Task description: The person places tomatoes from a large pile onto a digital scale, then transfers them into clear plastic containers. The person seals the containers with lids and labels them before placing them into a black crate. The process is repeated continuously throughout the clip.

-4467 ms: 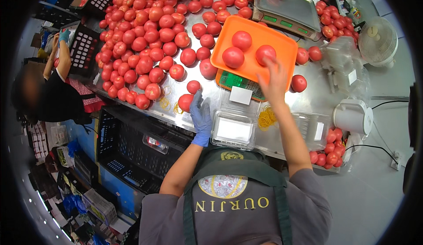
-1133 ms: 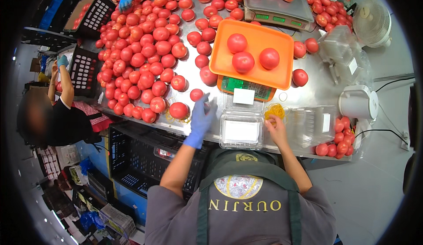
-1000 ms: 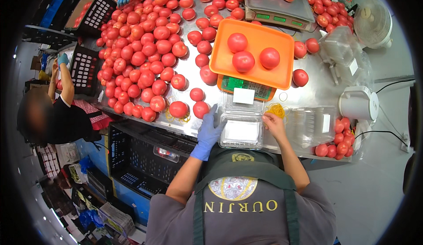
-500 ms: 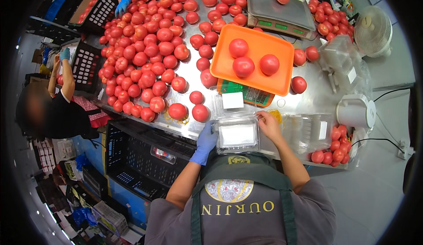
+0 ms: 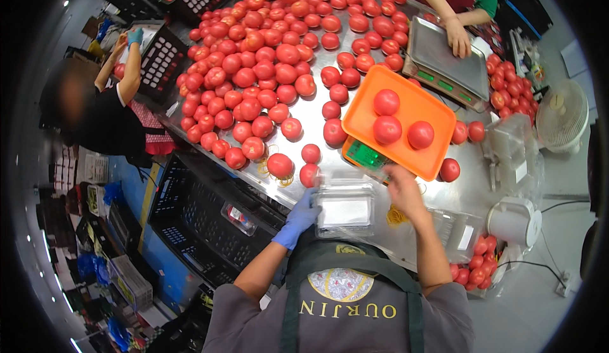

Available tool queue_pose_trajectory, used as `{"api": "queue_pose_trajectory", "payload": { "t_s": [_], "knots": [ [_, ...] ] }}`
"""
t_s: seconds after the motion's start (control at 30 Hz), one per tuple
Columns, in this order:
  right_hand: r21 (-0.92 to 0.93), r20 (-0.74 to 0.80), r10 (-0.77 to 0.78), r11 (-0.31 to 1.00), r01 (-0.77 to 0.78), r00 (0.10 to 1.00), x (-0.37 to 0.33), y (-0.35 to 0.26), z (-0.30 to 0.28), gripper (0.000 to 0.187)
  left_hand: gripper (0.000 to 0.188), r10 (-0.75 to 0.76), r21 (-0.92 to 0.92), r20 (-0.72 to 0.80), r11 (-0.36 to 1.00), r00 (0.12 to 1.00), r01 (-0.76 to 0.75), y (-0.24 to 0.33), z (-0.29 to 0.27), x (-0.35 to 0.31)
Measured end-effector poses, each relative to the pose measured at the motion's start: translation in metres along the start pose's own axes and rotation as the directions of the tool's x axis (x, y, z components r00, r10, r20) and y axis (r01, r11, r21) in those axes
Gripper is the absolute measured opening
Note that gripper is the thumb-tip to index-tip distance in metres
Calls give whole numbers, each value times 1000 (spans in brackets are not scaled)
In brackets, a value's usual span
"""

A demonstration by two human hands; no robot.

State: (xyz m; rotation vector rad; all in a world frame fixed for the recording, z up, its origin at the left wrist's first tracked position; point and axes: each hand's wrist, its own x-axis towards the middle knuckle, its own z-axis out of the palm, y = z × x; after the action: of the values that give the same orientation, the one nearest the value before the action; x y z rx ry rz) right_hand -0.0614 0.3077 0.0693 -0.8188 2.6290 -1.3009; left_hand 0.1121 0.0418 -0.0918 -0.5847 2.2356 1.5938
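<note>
We steady the clear plastic clamshell box [image 5: 344,208]: gloved left hand [image 5: 299,218] grips its edge, bare right hand [image 5: 402,190] curls at its far corner.

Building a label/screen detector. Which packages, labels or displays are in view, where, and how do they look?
Clear plastic clamshell: table's near edge, between left hand and right hand, rectangular, white label inside.
Green scale display: under the orange tray, rectangular.
Second scale: far right, grey platform, small green displays.
Stacked clear containers: right of tray.

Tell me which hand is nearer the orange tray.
Right. The bare right hand sits just below the orange tray, at its near edge; the gloved left hand is farther off, at the clear container.
</note>
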Motion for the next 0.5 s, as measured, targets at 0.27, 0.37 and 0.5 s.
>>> {"api": "queue_pose_trajectory", "payload": {
  "t_s": [0.27,0.37,0.5],
  "knots": [
    [-414,-39,136,899,-140,990,110,-5,-25,39,66,17,-41,79,999,997,-13,110,13,2],
    [-429,14,243,878,-214,970,116,-8,-15,56,60,32,-68,22,997,999,-30,100,12,-4],
    [-472,-23,311,834,-285,950,115,-18,-6,72,41,169,-56,-162,982,972,-180,107,-20,-19]
  ]
}}
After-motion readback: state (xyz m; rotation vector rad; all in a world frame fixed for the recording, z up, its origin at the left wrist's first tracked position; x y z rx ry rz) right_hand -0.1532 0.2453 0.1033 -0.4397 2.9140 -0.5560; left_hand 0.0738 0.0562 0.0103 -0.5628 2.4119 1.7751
